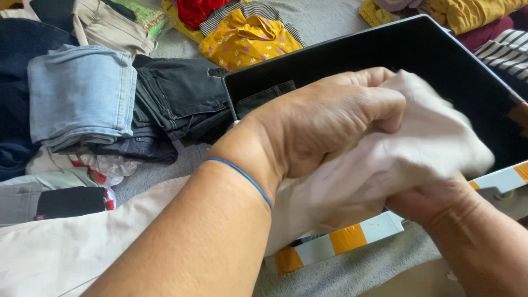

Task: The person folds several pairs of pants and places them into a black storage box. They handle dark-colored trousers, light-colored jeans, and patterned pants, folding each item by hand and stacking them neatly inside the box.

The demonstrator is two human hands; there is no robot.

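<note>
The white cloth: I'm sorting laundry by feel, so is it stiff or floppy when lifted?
Probably floppy: the white cloth bunches and creases between the left hand and right hand. Likely light, since it drapes loosely over the box edge.

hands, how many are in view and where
2: the left hand grips the white cloth from above, over the black box; the right hand holds it from below.

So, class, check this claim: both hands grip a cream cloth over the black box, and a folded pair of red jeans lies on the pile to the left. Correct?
Not quite. The folded jeans on the pile are light blue, not red, as the head view shows. The rest holds: the left hand and right hand both grip the cream cloth over the black box.
</note>
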